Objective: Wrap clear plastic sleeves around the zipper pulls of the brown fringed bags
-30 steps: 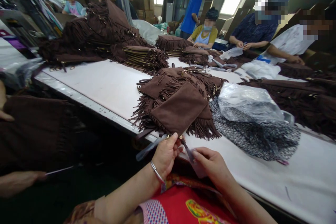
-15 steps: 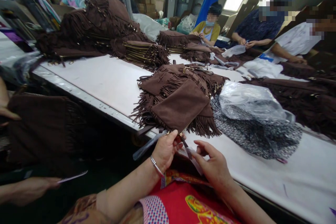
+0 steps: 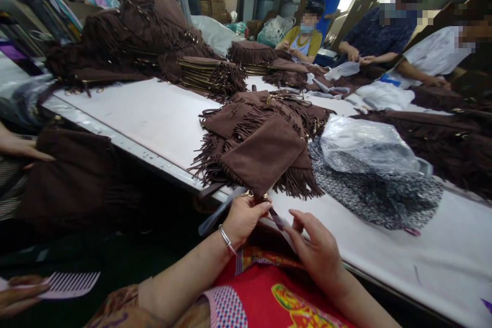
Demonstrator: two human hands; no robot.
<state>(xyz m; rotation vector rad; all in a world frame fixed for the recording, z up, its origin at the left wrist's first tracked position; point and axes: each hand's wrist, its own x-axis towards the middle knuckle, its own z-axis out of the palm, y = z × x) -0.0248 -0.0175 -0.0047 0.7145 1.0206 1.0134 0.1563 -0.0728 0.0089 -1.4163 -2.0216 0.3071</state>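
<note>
At the edge of a long white table point(image 3: 134, 118), we work on a brown bag point(image 3: 265, 154) whose second strap point(image 3: 274, 217) is, by our judgement, only partly inside its clear plastic sleeve point(image 3: 291, 240). Another strap point(image 3: 219, 212), at the bag's left corner, appears already covered, so we judge one strap done and the one between our hands unfinished; how far the plastic reaches, we cannot tell. Our left hand point(image 3: 242, 218) is closed, thumb and fingers holding the strap just below a gold ring point(image 3: 265, 196). Our right hand point(image 3: 317, 246) is at the sleeve, fingers curled and partly apart, though whether they pinch it we cannot tell. The bag lies just beyond our hands, tilted on a heap of fringed bags point(image 3: 232, 120), its near corner beside our left hand. To the right, a crumpled plastic bag point(image 3: 365, 143) rests on speckled cloth point(image 3: 372, 205); at far left, a co-worker's hand point(image 3: 23, 292) grips a pale comb point(image 3: 73, 285) beneath a dark bag point(image 3: 71, 179), while other workers sit or stand across the table amid brown stacks
</note>
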